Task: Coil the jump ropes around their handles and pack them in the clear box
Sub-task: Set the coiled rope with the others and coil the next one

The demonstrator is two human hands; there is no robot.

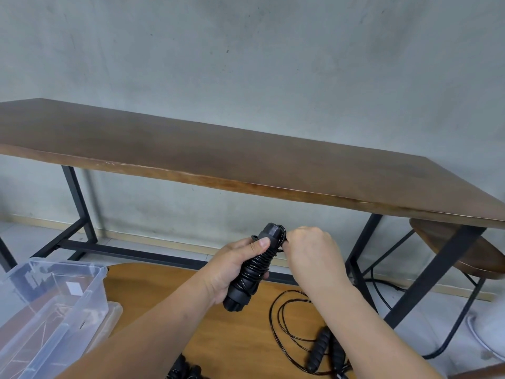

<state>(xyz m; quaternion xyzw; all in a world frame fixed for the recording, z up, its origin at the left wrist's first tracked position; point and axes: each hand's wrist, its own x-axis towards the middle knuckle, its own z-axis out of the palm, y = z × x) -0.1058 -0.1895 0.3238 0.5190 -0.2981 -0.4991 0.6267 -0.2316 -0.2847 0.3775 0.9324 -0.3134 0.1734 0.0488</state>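
My left hand [235,266] grips a pair of black jump-rope handles [255,265] held together, with thin black cord wound tightly round them. My right hand [311,250] pinches the cord's end at the top of the handles. A second black jump rope [321,348] lies loose on the low wooden surface [224,335] under my right forearm, its cord in wide loops. More black handles [183,370] peek in at the bottom edge. The clear box [52,305] stands at the lower left, with no ropes visible inside.
A long dark wooden table [246,160] on black metal legs runs across the view, against a grey wall. A round wooden stool [464,247] sits under its right end. A clear lid [113,315] lies beside the box. A white object [486,332] sits at the right.
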